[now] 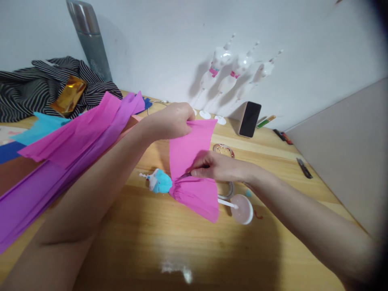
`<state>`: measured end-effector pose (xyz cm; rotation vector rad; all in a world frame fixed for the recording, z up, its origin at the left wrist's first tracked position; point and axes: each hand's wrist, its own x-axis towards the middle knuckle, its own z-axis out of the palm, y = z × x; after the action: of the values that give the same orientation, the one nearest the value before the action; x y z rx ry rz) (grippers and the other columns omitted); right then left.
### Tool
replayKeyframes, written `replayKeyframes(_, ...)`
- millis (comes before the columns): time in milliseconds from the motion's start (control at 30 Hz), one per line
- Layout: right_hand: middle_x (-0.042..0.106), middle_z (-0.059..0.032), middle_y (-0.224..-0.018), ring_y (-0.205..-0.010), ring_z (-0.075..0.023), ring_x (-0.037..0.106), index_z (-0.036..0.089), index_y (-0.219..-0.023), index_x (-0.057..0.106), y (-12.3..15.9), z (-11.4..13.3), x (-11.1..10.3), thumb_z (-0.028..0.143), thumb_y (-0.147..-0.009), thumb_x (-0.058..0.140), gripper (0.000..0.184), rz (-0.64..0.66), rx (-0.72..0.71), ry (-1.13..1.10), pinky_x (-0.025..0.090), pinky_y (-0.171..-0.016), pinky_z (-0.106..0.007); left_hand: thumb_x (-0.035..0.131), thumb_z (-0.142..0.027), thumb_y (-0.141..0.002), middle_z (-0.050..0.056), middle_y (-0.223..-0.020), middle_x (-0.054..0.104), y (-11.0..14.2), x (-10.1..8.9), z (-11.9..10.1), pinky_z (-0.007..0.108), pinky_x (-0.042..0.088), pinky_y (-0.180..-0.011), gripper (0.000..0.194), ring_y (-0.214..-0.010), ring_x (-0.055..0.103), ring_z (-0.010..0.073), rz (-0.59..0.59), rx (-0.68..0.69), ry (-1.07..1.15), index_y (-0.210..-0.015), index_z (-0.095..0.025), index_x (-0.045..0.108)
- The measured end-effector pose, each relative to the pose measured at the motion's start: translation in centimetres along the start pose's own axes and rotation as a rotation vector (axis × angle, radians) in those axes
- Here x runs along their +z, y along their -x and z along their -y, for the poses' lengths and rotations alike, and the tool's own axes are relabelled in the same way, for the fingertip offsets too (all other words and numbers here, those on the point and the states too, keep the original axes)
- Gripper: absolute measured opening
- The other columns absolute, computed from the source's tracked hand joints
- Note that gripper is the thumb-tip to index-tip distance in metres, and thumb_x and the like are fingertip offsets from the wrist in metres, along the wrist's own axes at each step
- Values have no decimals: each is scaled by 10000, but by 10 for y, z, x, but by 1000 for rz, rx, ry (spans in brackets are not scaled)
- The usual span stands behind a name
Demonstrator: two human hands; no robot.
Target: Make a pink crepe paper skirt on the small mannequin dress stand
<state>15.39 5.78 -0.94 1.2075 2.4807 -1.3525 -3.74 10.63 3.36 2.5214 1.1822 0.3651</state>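
Note:
A small figure with a white head and light-blue top lies sideways on the table. Gathered pink crepe paper spreads from its waist like a skirt. The paper's free end rises toward my left hand, whose closed fingers hold its upper edge. My right hand is closed around a thin dark tool, its tip at the gathers near the waist; the tool's exact kind is hidden. A white stick with a round clear base sticks out beyond the skirt's hem.
Purple crepe paper and other coloured sheets lie at left, near striped cloth and a bottle. White figures on stands line the wall. A phone, tape roll and cutter knife are at right.

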Motion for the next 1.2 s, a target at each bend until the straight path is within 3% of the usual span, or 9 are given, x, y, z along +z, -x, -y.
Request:
replayKeyframes(300,252,55,-550,-509,-67,225,183,-537,352,-7,-1,4,351,-847,492,379,31,-81,38,192,-480,-237,512,-103,-624,-28,-553,282,-2,2,6,321,199,-587,168,-576,300,124,18,3,35,-538,-197,401)
replayKeyframes(867,259,52,-567,-522,-69,229,181,-545,365,-7,0,7,349,-825,499,353,20,-37,-26,198,-486,-231,517,-83,-642,-41,-553,267,-4,5,12,297,205,-611,224,-597,305,104,30,-22,6,-545,-183,341)
replayKeyframes(1200,434,29,-596,-547,-91,325,139,-721,667,-6,-6,9,373,-844,527,300,5,16,-33,282,-524,-242,516,-58,-631,-38,-549,253,-5,5,11,307,186,-567,277,-567,285,98,20,-28,26,-534,-197,298)
